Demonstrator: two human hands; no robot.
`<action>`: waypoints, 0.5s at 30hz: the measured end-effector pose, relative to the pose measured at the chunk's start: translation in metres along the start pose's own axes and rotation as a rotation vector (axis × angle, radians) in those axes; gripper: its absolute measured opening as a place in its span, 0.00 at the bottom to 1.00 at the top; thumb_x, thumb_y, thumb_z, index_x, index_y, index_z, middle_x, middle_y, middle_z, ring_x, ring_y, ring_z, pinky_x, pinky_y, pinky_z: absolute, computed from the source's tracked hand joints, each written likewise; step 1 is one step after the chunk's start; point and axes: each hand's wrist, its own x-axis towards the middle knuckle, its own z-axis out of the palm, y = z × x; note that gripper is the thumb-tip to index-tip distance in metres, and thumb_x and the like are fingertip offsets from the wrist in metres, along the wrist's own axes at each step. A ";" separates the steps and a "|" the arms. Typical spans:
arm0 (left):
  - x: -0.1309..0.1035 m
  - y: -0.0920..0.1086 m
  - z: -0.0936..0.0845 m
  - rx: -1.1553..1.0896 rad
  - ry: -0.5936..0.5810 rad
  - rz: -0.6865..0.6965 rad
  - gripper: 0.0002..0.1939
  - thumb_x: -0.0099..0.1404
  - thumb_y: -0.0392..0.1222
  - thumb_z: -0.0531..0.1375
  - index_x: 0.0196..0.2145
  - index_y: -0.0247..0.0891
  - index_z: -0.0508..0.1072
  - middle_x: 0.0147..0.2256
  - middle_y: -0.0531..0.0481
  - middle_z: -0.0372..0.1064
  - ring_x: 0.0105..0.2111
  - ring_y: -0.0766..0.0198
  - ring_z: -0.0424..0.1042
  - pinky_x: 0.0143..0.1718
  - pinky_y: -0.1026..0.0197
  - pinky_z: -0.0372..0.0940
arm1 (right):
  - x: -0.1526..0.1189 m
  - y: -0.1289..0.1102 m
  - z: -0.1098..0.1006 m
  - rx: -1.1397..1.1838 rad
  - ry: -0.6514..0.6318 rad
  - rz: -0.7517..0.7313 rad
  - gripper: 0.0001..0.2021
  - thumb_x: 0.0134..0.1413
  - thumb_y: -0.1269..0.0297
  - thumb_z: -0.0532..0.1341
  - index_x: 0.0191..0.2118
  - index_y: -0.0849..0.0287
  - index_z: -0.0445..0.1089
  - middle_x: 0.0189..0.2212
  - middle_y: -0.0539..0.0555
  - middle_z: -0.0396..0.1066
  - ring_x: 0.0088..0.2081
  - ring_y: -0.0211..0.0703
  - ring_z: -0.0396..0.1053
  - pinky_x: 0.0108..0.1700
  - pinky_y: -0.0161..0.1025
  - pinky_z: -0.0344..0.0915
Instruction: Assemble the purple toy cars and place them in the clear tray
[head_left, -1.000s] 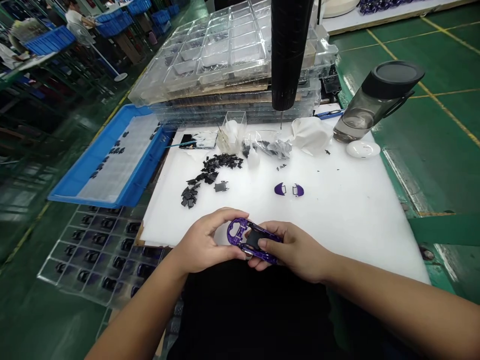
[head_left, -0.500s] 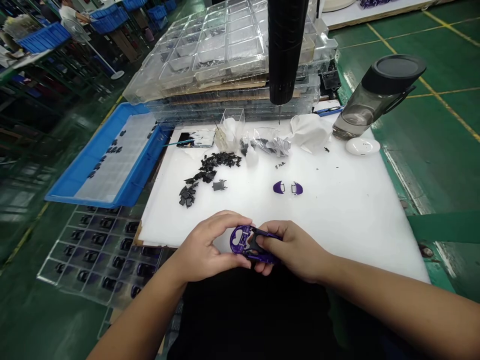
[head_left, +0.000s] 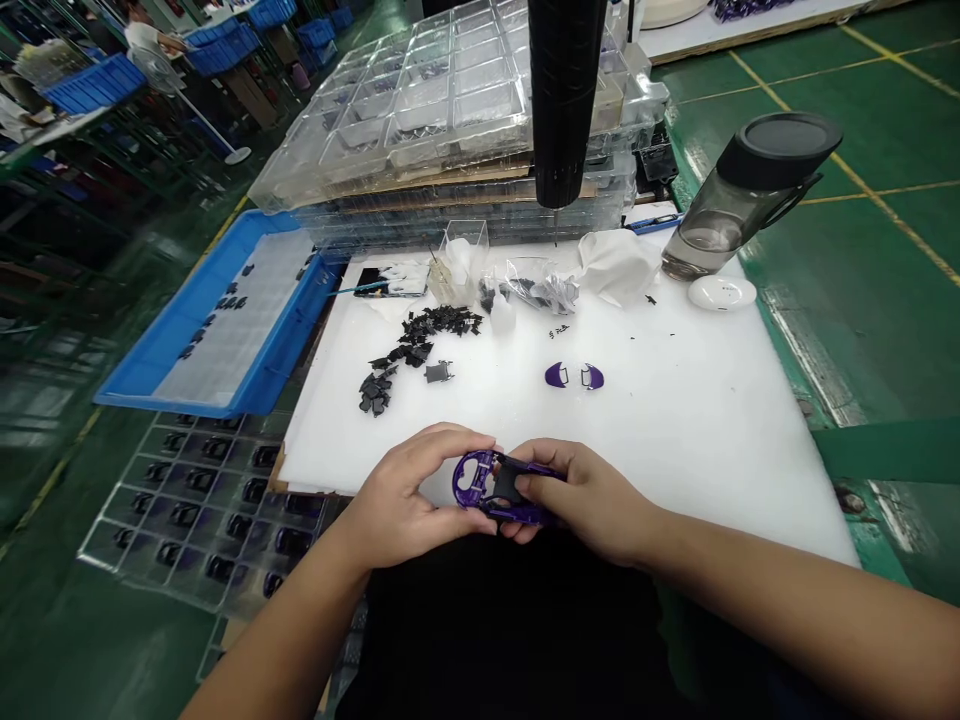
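Head view: I see the purple frame (head_left: pixel 483 480) held between 2 sets of fingers, its long axis running roughly left to right. The left hand (head_left: pixel 411 500) pinches its round end between parted thumb and fingers; the right hand (head_left: pixel 589 495) grips the other, thumb on the black plate (head_left: pixel 504 478). Beyond the right fingers, a white case (head_left: pixel 721 294) bears marks too small to read.

Wht tbl (head_left: pixel 705 440) w/ blk bits (head_left: pixel 439 322), 2 purple pcs (head_left: pixel 556 375), btl (head_left: pixel 776 150).
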 end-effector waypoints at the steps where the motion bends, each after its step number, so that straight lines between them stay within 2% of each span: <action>1: -0.001 0.000 0.000 -0.005 0.005 -0.006 0.28 0.62 0.48 0.72 0.56 0.42 0.69 0.48 0.41 0.67 0.48 0.50 0.68 0.49 0.54 0.65 | 0.000 0.000 0.000 0.012 0.012 0.007 0.09 0.56 0.63 0.62 0.38 0.64 0.67 0.28 0.54 0.77 0.29 0.37 0.76 0.35 0.34 0.73; 8: -0.002 0.002 0.004 0.027 0.045 -0.020 0.28 0.62 0.48 0.72 0.56 0.43 0.68 0.48 0.43 0.68 0.47 0.51 0.68 0.48 0.56 0.65 | 0.000 0.002 0.000 -0.049 0.070 0.019 0.05 0.57 0.66 0.57 0.35 0.63 0.66 0.24 0.54 0.76 0.26 0.37 0.75 0.32 0.34 0.72; 15: -0.002 0.006 0.007 0.070 0.044 0.005 0.28 0.63 0.47 0.71 0.56 0.41 0.68 0.48 0.42 0.68 0.47 0.51 0.68 0.49 0.55 0.64 | 0.000 0.002 -0.001 -0.097 0.070 0.006 0.04 0.57 0.68 0.56 0.34 0.63 0.66 0.23 0.53 0.75 0.24 0.36 0.73 0.29 0.32 0.70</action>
